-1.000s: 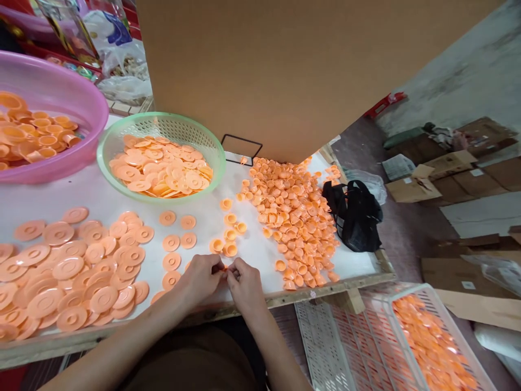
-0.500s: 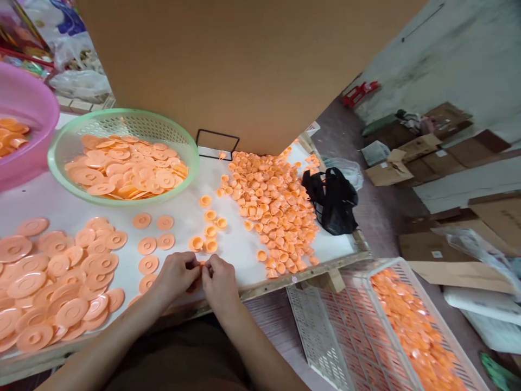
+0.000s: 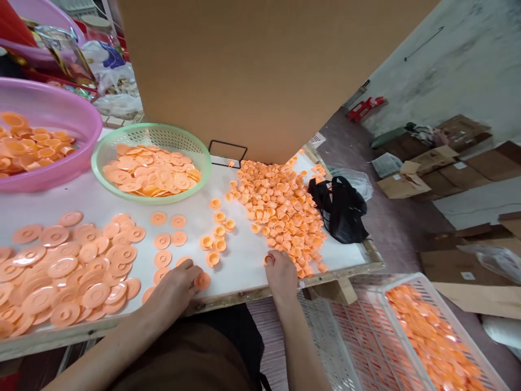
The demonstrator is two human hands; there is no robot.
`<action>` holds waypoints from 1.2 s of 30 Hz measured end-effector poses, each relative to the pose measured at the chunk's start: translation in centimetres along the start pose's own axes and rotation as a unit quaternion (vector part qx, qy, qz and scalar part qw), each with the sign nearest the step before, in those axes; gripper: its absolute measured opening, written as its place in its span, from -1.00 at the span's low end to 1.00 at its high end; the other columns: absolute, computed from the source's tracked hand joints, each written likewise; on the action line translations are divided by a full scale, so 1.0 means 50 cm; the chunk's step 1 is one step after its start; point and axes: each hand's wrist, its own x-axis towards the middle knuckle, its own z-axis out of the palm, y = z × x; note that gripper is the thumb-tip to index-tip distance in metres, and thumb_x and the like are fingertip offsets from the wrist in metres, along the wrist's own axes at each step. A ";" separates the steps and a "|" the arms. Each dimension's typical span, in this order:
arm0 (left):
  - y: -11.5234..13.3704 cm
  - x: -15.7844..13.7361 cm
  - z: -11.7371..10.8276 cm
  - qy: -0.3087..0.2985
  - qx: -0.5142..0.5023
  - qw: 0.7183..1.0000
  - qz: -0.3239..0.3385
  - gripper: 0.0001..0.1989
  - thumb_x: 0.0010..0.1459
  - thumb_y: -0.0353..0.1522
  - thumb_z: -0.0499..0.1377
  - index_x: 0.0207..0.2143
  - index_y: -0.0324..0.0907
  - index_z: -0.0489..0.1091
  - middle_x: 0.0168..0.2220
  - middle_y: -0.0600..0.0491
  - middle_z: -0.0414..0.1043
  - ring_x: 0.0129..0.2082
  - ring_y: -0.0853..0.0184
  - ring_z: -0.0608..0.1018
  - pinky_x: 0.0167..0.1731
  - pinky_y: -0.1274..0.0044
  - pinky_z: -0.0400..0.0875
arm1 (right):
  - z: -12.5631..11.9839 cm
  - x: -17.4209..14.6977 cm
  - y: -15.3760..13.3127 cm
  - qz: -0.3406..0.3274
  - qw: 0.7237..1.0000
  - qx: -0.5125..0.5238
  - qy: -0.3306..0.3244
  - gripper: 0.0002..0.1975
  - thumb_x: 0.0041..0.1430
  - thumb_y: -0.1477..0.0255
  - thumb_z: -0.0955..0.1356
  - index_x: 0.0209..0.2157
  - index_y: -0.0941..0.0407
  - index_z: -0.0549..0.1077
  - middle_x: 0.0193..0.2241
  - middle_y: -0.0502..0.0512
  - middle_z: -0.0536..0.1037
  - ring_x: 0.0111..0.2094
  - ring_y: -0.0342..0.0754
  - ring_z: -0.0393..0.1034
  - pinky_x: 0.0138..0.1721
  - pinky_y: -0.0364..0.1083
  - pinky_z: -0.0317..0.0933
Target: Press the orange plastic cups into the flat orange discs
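My left hand (image 3: 179,282) is near the table's front edge, its fingers closed on a small orange plastic disc (image 3: 202,281). Over at the left edge of a heap of small orange plastic cups (image 3: 280,212), my right hand (image 3: 283,276) pinches one cup (image 3: 269,259), mostly hidden by the fingers. Between the hands, a loose group of orange cups (image 3: 212,259) stands on the white tabletop. Several flat orange discs (image 3: 163,258) lie in short rows beyond my left hand. A large spread of ringed orange discs (image 3: 95,293) covers the table on the left.
A green colander (image 3: 151,201) of discs and a pink basin (image 3: 49,182) of orange parts stand at the back left. A tall cardboard box (image 3: 260,81) rises behind. At right are a black bag (image 3: 344,212) and, below the table, a white crate (image 3: 421,279) of orange pieces.
My hands have come apart: the right moved to the cup heap and took a cup, while the left holds a disc. One more cup stands in the loose group. The view swung left.
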 end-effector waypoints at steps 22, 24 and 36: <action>0.028 0.035 -0.028 -0.041 -0.221 0.970 -0.096 -0.90 -0.02 -0.41 0.13 -0.49 -0.20 0.44 -0.53 0.12 0.46 -0.48 0.39 0.45 -0.48 0.61 0.24 | 0.092 -0.123 -0.185 -0.072 0.929 0.285 -0.226 -0.87 -0.04 0.57 0.28 -0.57 0.10 0.40 -0.63 -0.09 0.43 -0.57 -0.16 0.33 -0.49 -0.22 0.14; 0.032 0.036 -0.023 -0.034 -0.217 0.969 -0.114 -0.88 -0.01 -0.40 0.10 -0.56 -0.20 0.38 -0.55 0.13 0.45 -0.49 0.40 0.44 -0.49 0.60 0.23 | 0.092 -0.126 -0.186 -0.078 0.931 0.274 -0.228 -0.86 -0.01 0.57 0.28 -0.57 0.10 0.38 -0.63 -0.09 0.43 -0.56 -0.16 0.33 -0.49 -0.22 0.13; 0.030 0.030 0.018 0.019 -0.138 0.989 -0.040 -0.79 0.13 -0.39 0.02 -0.54 -0.18 0.34 -0.54 0.08 0.43 -0.50 0.37 0.43 -0.46 0.56 0.18 | 0.058 -0.123 -0.162 -0.173 0.937 0.224 -0.205 -0.77 0.14 0.58 0.27 -0.39 0.07 0.55 -0.46 -0.01 0.55 -0.38 -0.11 0.43 -0.30 -0.19 0.26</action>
